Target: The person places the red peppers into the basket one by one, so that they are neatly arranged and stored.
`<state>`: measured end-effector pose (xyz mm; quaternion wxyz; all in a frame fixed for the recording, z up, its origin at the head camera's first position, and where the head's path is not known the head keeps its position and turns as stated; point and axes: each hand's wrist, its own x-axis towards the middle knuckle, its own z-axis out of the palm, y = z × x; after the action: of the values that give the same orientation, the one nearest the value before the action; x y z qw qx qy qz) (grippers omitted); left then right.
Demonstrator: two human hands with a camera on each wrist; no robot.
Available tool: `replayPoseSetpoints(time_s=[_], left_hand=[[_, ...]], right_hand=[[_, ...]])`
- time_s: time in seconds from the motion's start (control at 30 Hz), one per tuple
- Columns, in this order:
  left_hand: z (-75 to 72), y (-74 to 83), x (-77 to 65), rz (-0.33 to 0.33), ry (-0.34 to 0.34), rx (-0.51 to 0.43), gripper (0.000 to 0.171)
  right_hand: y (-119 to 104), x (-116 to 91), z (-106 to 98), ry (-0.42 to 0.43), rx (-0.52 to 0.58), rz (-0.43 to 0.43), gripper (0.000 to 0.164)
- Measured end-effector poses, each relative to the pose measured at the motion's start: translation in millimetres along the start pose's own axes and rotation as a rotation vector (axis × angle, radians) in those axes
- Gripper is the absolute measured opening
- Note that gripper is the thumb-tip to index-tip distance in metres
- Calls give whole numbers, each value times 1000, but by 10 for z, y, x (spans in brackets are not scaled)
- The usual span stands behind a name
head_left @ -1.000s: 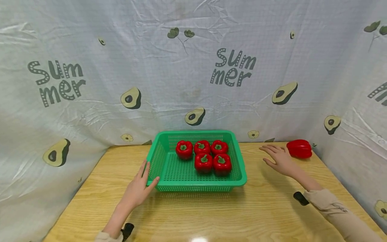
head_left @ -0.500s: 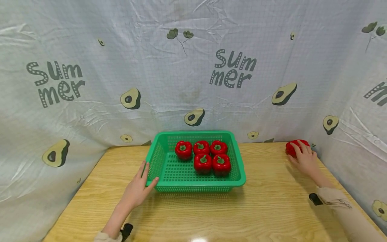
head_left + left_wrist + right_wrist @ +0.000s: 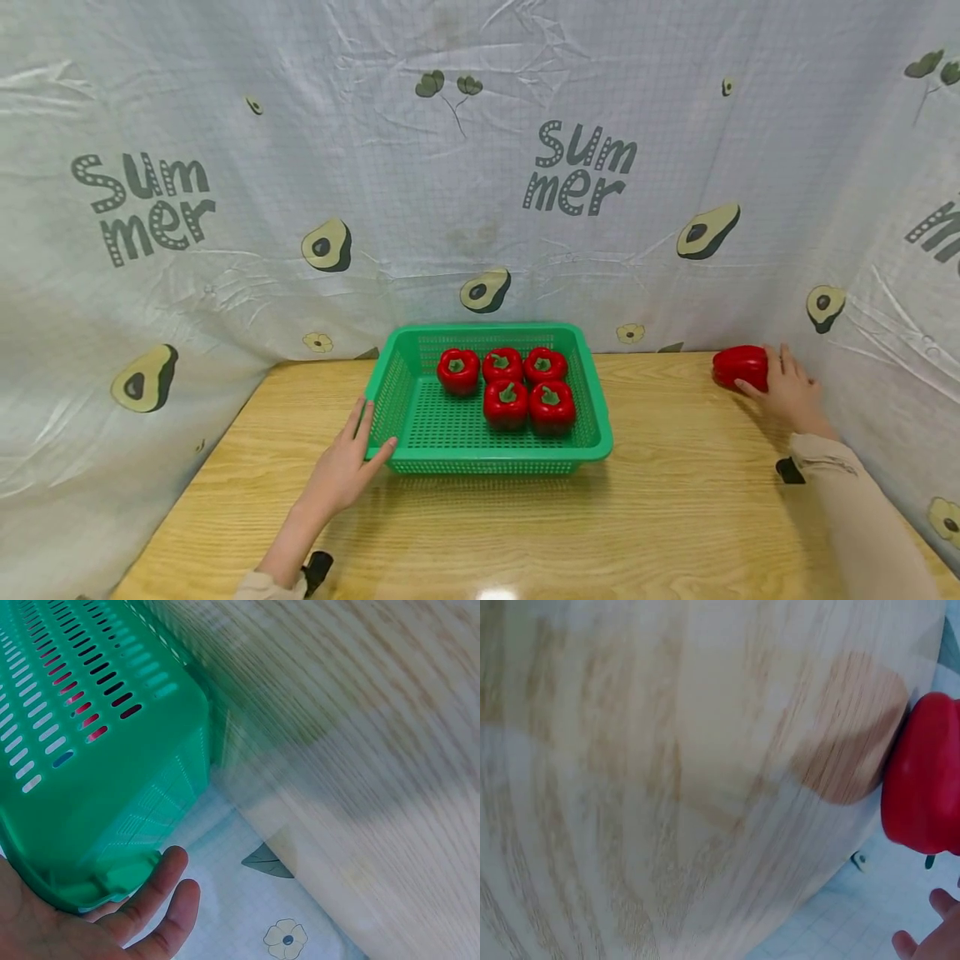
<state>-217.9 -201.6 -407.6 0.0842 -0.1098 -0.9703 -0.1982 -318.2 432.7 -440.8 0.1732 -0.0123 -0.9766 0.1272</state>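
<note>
My left hand [image 3: 341,475] rests on the left front corner of a green plastic basket [image 3: 498,455], fingers spread and fairly straight along the rim. The left wrist view shows that hand [image 3: 112,922] beside the slotted basket [image 3: 142,757]. Inside the basket stand several red bell peppers [image 3: 506,405], stems up. One more red bell pepper [image 3: 738,367] lies on its side at the table's far right. My right hand [image 3: 787,396] is at its right end, thumb in front. The right wrist view has two fingertips [image 3: 904,945] just off the stem end of that pepper [image 3: 922,780].
The wooden table [image 3: 660,508] runs up to a white curtain [image 3: 420,183] with avocado prints at the back and both sides. The curtain is close beside the right hand. Bare basket floor [image 3: 442,427] shows left of the peppers.
My right hand has moved right, from left of the lying pepper, over its top, to its right end. That pepper has hardly shifted. My left hand and the basket stay in place.
</note>
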Motion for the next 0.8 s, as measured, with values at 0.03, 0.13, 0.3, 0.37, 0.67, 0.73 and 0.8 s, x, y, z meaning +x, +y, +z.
replayPoseSetpoints(time_s=[0.03,0.13,0.3,0.37,0.67,0.73,0.8], left_hand=[[2,2,-3,0,0,-1,74],[5,7,-7,6,4,-2,74],[1,3,-9,3,5,-2,74],[-5,1,-8,0,5,-1,74],[-13,7,-7,-1,6,16,73],[-7,7,-10,-2,6,15,73],[-1,9,-14,-1,7,15,73]], right_hand=[[8,-4,-6,-20,1,2,82],[32,-26,-22,-71,3,1,87],[45,-41,-42,-95,4,-5,91],[38,-42,-41,-70,5,-7,87],[53,-44,-36,-33,0,-21,67],[49,-60,-33,-21,0,-26,67],[40,-79,-30,-9,3,-31,67]])
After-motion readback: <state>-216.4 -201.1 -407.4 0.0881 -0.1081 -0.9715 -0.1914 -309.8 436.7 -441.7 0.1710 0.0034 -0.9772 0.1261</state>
